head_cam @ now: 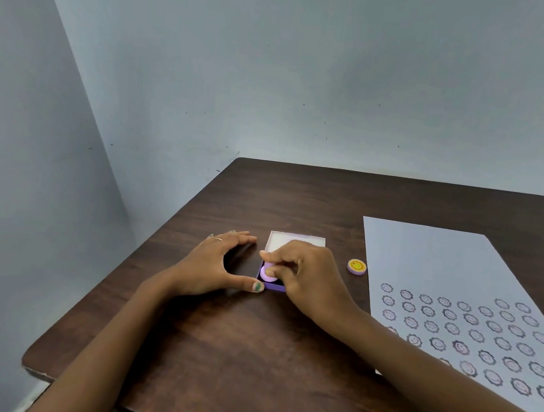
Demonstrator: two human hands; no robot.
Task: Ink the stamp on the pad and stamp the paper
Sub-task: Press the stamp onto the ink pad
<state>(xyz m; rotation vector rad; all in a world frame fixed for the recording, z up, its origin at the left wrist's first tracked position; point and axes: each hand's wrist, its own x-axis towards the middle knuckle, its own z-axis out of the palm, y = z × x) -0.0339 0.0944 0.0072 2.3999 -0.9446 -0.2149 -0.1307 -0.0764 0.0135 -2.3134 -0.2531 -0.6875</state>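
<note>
Dark wood-grain covers the worktop [249,353], which sits in a corner of pale blue-grey walls [278,57].

Furthest left, the left hand [215,266] lies on the wood just beside the ink pad [273,285]. Its grip is spread into a wide curve, fingers stretched along the far side and the thumb reaching toward the near left corner of the pad's purple case; the thumbnail [258,286] carries green polish and looks to be touching that corner. A thin ring [218,239] sits on one finger. The hand holds nothing.

Next comes the pad itself, a small purple tray with its pale lid [280,240] standing open at the far side. The stamp [269,270], a round lilac piece, rests down inside the tray on the dark inking surface. The right hand [307,275] is over the pad, its grip pressed together on the stamp with thumb and fingertips pinching the top. The hand hides most of the tray.

Just right of the pad, apart from it, a small round cap [357,266] with a yellow smiley top lies flat on the wood.

Furthest right lies the paper [431,261], a white sheet reaching the picture's edge. Its far half is blank; its near half is filled with rows of dark flower-edged smiley prints [438,343], and the right forearm crosses its near corner.
</note>
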